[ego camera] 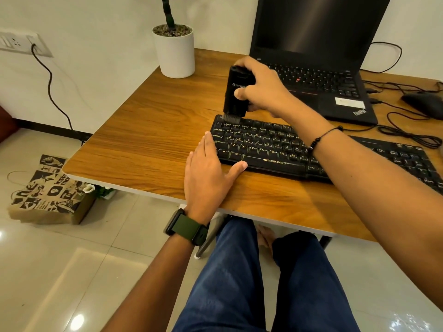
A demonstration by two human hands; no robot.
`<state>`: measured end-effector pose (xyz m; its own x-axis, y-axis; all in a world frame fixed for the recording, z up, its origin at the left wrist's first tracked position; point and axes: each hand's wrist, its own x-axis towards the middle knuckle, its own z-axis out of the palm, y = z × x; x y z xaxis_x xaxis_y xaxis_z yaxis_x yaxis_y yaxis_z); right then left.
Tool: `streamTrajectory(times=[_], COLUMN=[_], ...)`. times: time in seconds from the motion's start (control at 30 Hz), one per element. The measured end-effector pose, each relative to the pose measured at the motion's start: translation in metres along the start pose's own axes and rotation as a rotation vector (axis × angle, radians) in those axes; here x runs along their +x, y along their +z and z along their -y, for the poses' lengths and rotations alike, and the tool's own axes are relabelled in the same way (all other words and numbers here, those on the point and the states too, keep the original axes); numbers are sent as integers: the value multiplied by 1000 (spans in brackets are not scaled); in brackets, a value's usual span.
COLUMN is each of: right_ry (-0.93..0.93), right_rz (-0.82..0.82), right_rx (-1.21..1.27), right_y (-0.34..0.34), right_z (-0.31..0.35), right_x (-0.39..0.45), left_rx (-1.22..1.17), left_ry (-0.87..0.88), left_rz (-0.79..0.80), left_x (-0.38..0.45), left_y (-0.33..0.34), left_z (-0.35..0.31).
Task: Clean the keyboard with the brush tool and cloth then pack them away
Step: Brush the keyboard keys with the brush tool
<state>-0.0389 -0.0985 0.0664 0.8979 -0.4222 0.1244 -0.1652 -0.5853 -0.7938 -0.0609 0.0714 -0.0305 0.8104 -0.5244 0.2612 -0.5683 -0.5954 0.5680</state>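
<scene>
Left hand (211, 171) lying flat, fingers straight, at the left end of the keyboard (275, 147); grip released, holding nothing. Palm resting on the desk (134, 130), thumb reaching along the keyboard's near edge toward the space bar. Looks like it is bracing the keyboard against sliding.

Right hand (261, 87) wrapping the black brush tool (236, 92) from the right side, thumb across its front face; grip grasping the tool. Tool standing near upright, long axis vertical, bristles pointing down and touching the top key row at the keyboard's far-left corner.

Key relation: the keyboard's long axis is running left to right and slanting toward the near-right desk edge, so nearly all uncleaned keys are lying to the right of, and nearer than, the bristles. Judging the brushing as just starting; next strokes probably calling for travel rightward along the rows, with the right forearm crossing over the keys as it goes. Left hand is nearer the near-left corner, right hand nearer the far rows.

No cloth visible.

Surface: wood-grain desk, white edge. White plant pot (175, 53) standing at the far-left corner. Open laptop (318, 51) sitting behind the keyboard, mouse (424, 101) and loose cables by the right edge.

Room: pale wall, wall socket with cord, glossy floor tiles, printed paper bag (48, 190) on the floor at left.
</scene>
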Motion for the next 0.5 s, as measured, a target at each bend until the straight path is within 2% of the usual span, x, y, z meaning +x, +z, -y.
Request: streamTrajectory(times=[0.27,0.43,0.5], right_ry=[69,35,57], right_rz=[-48,-137,-97], right_rx=[-219,-322,-330], right_y=[-65,-92,-90], right_z=[-32,-34,-34], right_x=[-32,-44,-45], left_rx=[-8,-22,-20], left_ry=[1,-3,-7], left_rz=[5,15,16], left_x=[0,1,1], left_y=[-1,0,-1], left_z=[0,1,0])
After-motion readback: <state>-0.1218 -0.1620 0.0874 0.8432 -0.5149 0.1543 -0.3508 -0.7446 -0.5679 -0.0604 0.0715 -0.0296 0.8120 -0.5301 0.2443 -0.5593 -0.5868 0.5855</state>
